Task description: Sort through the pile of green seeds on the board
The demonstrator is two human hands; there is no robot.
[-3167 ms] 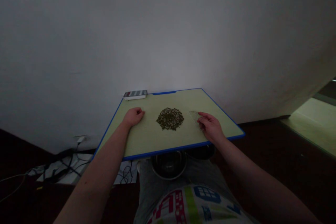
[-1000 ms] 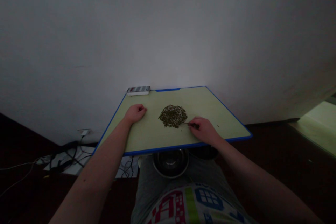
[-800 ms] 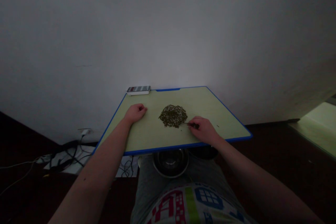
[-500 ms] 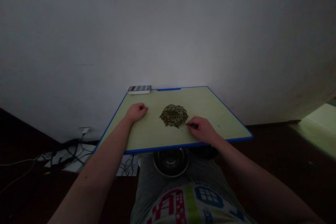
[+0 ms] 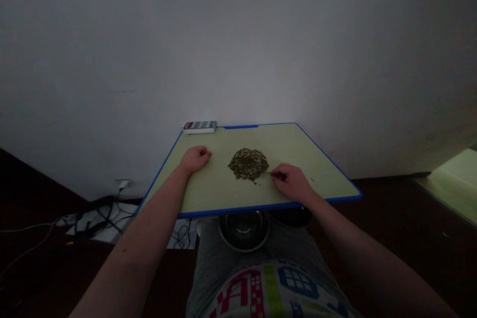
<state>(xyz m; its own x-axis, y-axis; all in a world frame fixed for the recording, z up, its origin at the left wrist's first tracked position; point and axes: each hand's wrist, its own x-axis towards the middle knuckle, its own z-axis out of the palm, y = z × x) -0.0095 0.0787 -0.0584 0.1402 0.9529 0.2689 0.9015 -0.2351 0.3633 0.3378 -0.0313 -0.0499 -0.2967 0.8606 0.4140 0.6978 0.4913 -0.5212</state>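
Observation:
A small pile of greenish-brown grains (image 5: 248, 163) lies in the middle of a pale green table with a blue rim (image 5: 223, 194). My right hand (image 5: 294, 183) rests on the table just right of the pile. Its fingers are pinched on a thin clear plastic card (image 5: 271, 174) whose edge touches the pile's right side. My left hand (image 5: 195, 158) lies on the table left of the pile, fingers curled in and nothing in them. A few stray grains sit beside the pile and further right.
A phone-like device (image 5: 200, 126) lies at the table's far left corner by the wall. A metal bowl (image 5: 244, 228) and a dark bowl (image 5: 292, 216) sit under the near edge, over my lap. Cables and papers (image 5: 97, 211) cover the floor at left.
My right hand turned the clear card from lying flat at the right to edge-on against the pile's right side. Since then the hands have stayed still; the view shifted slightly.

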